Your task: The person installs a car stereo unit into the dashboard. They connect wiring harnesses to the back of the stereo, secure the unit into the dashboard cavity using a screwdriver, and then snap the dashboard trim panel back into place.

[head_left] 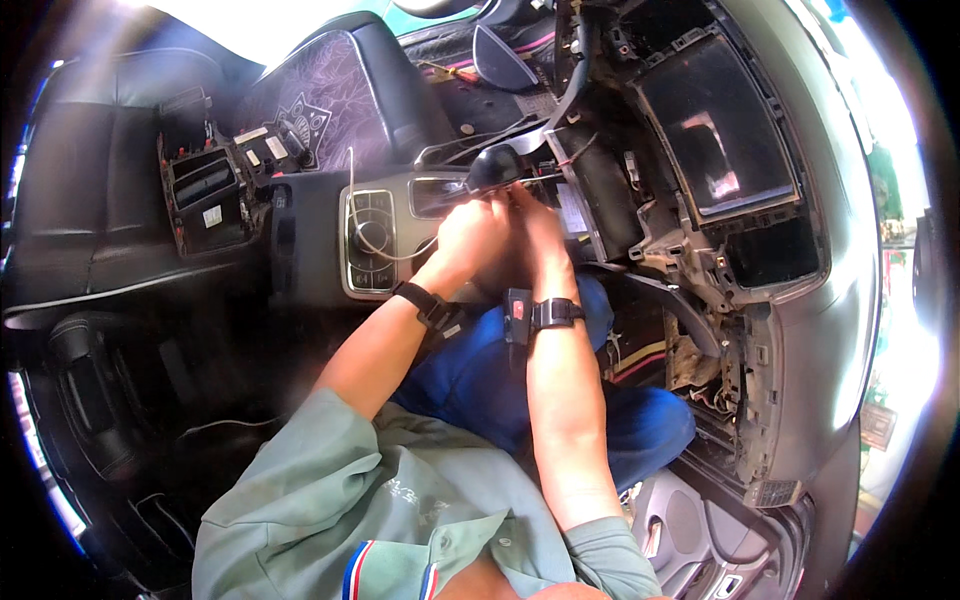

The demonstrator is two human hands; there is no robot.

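Observation:
Inside a partly stripped car front, both my hands meet at the centre console, just below the black gear knob (495,168). My left hand (473,236) has its fingers curled closed near the shifter base. Close beside it, my right hand (540,228) is closed too, its fingertips reaching up to the knob's near side. Whatever the fingers hold is hidden by the hands. A thin pale cable (372,245) loops over the console's button panel (371,205) and runs to my left hand; whether it is gripped does not show.
On the right, the dashboard lies opened up around a dark screen (715,130), with bare brackets. Removed black trim housings (207,195) rest on the seat at the left. A dark triangular panel (503,58) and loose wires (455,72) lie in the far footwell.

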